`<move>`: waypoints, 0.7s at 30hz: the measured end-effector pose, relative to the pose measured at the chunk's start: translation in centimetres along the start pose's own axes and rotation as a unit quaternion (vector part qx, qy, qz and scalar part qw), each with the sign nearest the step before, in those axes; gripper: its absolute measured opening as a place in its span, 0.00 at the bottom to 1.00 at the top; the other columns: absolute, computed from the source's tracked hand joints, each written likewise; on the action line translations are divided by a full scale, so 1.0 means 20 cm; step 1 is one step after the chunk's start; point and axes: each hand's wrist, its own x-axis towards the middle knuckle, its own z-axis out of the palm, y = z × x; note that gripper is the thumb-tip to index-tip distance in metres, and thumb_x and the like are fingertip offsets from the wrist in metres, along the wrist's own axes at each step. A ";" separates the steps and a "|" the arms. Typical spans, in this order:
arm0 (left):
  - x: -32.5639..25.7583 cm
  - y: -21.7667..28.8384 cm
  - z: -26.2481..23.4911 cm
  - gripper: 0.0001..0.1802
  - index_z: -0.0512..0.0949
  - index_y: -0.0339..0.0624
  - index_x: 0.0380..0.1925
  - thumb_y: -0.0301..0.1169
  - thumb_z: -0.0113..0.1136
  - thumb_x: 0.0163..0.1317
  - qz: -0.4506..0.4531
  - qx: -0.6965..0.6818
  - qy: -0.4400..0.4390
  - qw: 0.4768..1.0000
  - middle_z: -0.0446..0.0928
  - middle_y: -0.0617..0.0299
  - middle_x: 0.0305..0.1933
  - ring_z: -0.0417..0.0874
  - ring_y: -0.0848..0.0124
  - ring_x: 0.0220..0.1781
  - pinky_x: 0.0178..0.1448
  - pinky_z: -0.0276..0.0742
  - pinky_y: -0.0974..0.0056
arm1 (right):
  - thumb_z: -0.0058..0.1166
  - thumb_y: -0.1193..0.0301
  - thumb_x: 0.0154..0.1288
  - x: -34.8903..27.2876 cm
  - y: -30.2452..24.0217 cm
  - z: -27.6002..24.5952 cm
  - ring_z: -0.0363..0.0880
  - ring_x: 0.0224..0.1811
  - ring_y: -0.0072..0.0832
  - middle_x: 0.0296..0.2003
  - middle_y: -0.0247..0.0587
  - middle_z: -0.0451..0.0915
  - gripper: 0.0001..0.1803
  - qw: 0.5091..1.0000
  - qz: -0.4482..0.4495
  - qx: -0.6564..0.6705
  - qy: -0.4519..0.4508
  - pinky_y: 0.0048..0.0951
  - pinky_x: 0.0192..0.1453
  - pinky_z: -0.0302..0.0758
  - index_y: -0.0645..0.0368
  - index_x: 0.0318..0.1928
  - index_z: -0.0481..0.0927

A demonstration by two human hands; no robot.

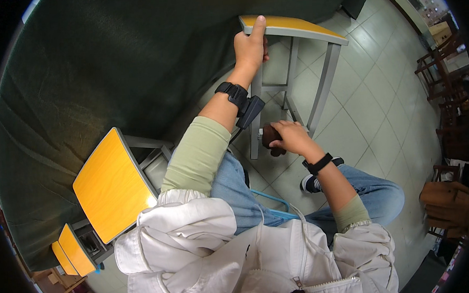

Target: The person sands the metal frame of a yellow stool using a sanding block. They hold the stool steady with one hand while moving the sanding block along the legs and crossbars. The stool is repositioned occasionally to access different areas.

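Observation:
A stool (305, 27) with a yellow top and grey metal legs stands in front of me. My left hand (250, 44) is closed on its near left corner, the thumb lying over the top edge and the fingers curled below. Lower down, beside the foot of the near left leg (254, 137), my right hand (292, 138) is closed around a dark brown lumpy thing (272, 136). Its kind I cannot make out, since my fingers cover part of it. That thing touches or nearly touches the leg.
Other yellow-topped furniture (112, 187) with grey frames stands at the left. A dark green cloth (108, 73) hangs across the far left side. Pale floor tiles (372, 94) spread to the right, where dark wooden chairs (450, 114) and a brown bag (449, 201) stand.

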 end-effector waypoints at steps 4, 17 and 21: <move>0.00 0.00 0.00 0.32 0.71 0.40 0.17 0.60 0.54 0.61 0.000 0.002 0.000 1.000 0.67 0.62 0.12 0.68 0.71 0.11 0.15 0.65 0.65 | 0.67 0.55 0.52 0.12 0.00 0.02 0.77 0.52 0.44 0.44 0.44 0.81 0.28 0.992 -0.034 0.003 -0.119 0.42 0.54 0.72 0.58 0.49 0.77; -0.02 0.00 -0.01 0.30 0.71 0.40 0.18 0.57 0.52 0.64 -0.001 0.005 -0.015 1.000 0.66 0.63 0.12 0.68 0.72 0.11 0.15 0.64 0.66 | 0.70 0.62 0.52 0.34 -0.09 -0.07 0.84 0.34 0.32 0.30 0.42 0.85 0.19 0.900 0.120 0.219 -0.358 0.32 0.37 0.78 0.66 0.35 0.83; -0.02 0.00 -0.01 0.30 0.71 0.40 0.18 0.56 0.52 0.65 -0.001 -0.005 -0.022 1.000 0.67 0.62 0.13 0.68 0.72 0.10 0.15 0.64 0.66 | 0.70 0.66 0.50 0.32 -0.02 -0.03 0.79 0.31 0.30 0.29 0.40 0.81 0.20 0.893 0.075 0.272 -0.352 0.33 0.36 0.75 0.66 0.39 0.79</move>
